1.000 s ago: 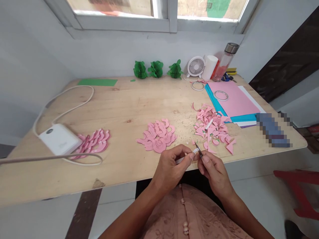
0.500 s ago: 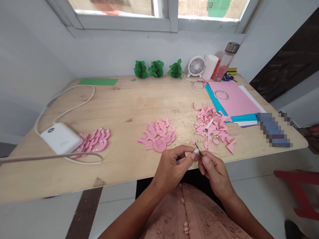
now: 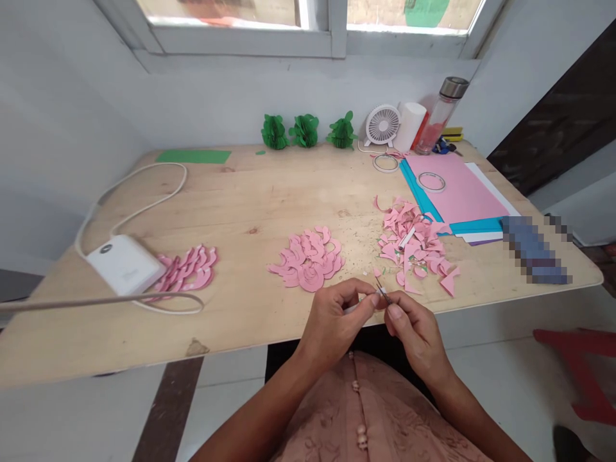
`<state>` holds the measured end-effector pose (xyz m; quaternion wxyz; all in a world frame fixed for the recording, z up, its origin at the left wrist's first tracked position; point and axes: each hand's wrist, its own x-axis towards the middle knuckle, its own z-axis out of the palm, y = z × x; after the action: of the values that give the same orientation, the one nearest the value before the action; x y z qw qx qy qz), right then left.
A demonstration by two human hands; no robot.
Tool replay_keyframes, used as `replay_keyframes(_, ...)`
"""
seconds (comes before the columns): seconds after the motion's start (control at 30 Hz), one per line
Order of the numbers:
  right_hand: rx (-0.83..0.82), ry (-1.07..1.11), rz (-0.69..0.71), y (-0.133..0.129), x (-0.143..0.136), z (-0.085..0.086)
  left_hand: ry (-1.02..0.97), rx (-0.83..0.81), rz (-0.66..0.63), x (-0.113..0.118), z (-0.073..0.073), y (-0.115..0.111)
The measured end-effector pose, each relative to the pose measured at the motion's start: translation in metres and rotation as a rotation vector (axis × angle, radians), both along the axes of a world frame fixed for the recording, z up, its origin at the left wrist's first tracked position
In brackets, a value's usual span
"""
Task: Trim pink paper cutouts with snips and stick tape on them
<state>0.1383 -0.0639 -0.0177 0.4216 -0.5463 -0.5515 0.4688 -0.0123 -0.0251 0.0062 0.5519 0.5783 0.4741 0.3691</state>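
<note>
My left hand [image 3: 334, 321] pinches a small folded piece of white paper [image 3: 352, 308] just over the table's front edge. In my right hand [image 3: 418, 333] is a pair of small dark scissors [image 3: 383, 293], their handles hidden by the fingers. The thin blades look parted and lie at the paper's right end. Beyond my right hand spreads a heap of pink paper scraps [image 3: 414, 240]. To the left of it lies a pile of curved pink paper cutouts [image 3: 308, 260]. More pink cutouts [image 3: 195, 269] with pale glossy patches rest farther left.
A white power bank [image 3: 126, 264] with a looping cable sits at left. Green paper decorations [image 3: 305, 131], a small fan [image 3: 383, 125] and a glass bottle [image 3: 436, 122] line the wall. Coloured sheets [image 3: 462, 199] hold a tape roll [image 3: 432, 182]. A red stool [image 3: 577, 366] stands right.
The scissor blades look more parted at the white paper now. Both hands stay in nearly the same place, and the whole view has shifted slightly.
</note>
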Motion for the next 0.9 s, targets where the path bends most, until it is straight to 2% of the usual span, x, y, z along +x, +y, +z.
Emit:
replay_keyframes(0.23,-0.01,0.006,0.013,0.0006,-0.0001,-0.0003,-0.025,-0.05,-0.008,-0.0013,-0.0007,0.0004)
replay_keyframes(0.43,0.049,-0.112,0.0,0.0015,0.0007,0.0013,-0.036,-0.064,-0.003,-0.003,-0.0024,-0.0006)
replay_keyframes(0.9,0.063,-0.19,0.033,0.0024,0.0041,0.0047,-0.071,-0.095,-0.012,-0.0042,-0.0019,-0.0016)
